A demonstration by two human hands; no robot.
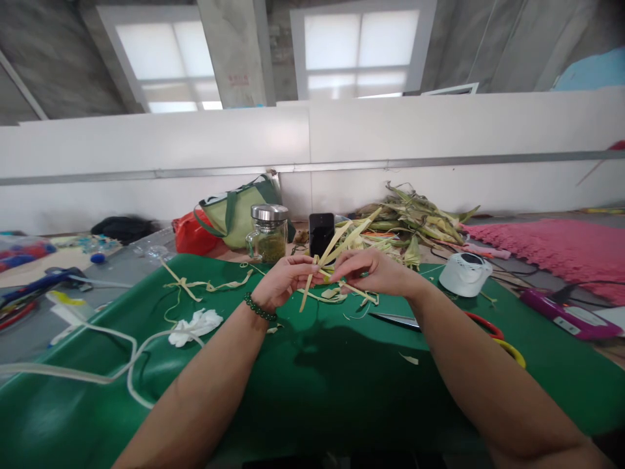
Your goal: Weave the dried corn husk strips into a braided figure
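Behind everything, a white partition (195,143) crosses the view; before it spreads a green mat (322,391), which carries most of the work; a pink fringed cloth (547,247) lies past the mat's far right corner; a heap of corn husks (415,212) sits beyond the far edge, right of centre; beyond the same edge, left of centre, a green tote bag (239,212) leans beside a red bag (195,233).

Over the mat's far half, the two hands meet near the middle; the left hand (288,280) has thumb and forefinger pinched on pale husk strips (335,242) where these cross, their ends fanning up and out; the right hand (371,270), fingers bent, pinches the same strips just beside it, all held clear of the mat.

A purple tool (556,312) lies just outside the right edge; scissors (396,319) with red and yellow handles rest toward that edge, partly hidden by the right forearm; a lidded glass mug (271,246) stands at the far edge; a white rounded object (463,277) sits at the far right corner; a phone (321,233) stands upright beyond the far edge; a white cord (58,372) loops over the left edge; a crumpled tissue (196,327) lies near it; loose strips (183,284) lie by the far left corner; a dark green bead bracelet (258,308) rings the left wrist.
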